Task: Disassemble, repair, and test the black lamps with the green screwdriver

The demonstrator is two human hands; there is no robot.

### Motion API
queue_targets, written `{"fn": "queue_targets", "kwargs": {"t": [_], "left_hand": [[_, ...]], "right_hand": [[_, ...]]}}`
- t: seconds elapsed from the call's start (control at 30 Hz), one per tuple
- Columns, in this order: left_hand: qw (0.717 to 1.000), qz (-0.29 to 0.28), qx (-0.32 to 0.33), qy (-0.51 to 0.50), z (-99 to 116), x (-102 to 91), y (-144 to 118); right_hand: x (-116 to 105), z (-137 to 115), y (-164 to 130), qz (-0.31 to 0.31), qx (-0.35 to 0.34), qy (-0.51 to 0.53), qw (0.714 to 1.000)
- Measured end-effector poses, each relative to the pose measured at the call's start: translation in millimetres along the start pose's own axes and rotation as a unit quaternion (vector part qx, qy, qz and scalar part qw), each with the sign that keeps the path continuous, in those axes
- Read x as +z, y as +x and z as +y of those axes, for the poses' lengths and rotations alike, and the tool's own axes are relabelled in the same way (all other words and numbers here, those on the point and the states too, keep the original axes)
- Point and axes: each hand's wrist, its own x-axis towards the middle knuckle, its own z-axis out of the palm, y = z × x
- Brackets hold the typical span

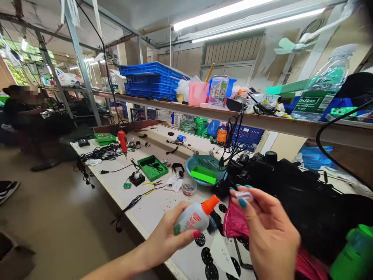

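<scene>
We have the left hand [167, 235] wrapped around an orange-tipped squeeze bottle [192, 221], thumb and fingers on its sides, held tilted above the near part of the worktable [175, 258], orange tip up and toward the other hand. The right hand [272, 229] pinches a small clear plastic piece [244, 195] between thumb and fingers, maybe a cap; can't confirm. Risks, our judgement: a hard squeeze at this tilt could spill liquid, if the tip is unsealed, onto the black discs [211, 271] or the handwritten paper [223, 254] below; contents unreadable. The clear piece looks lightly pinched, so a slip could lose it in the magenta cloth [233, 221] or the black pile [291, 194] nearby. A sweeping elbow or sleeve could tip the small tub [189, 193] and scatter its bits. Containers: that tub holds small silvery metal pieces; the green parts tray [161, 175] holds tiny light pieces plus black parts; the teal basket [210, 161] carries a bright green bin [203, 175], inside not clear to us; the far green tray [105, 143] has small metal-looking bits. Up on the shelf, the pink cup [197, 94] appears to have a stick in it, and the green-labelled bottle [314, 97] is transparent, fill level unclear.
</scene>
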Motion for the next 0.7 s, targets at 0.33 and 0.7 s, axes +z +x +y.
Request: {"fn": "queue_targets", "kwargs": {"t": [0.33,0.7], "left_hand": [[0.996,-0.026,-0.052,-0.061,-5.0,-5.3,-1.6],[0.999,-0.005,-0.027,-0.031,-2.0,-5.1,-0.5]], "right_hand": [[12.9,11.6,-5.2,-0.142,0.047,0.007,0.989],[57.3,39.0,-57.2,-0.036,0.062,0.034,0.997]]}}
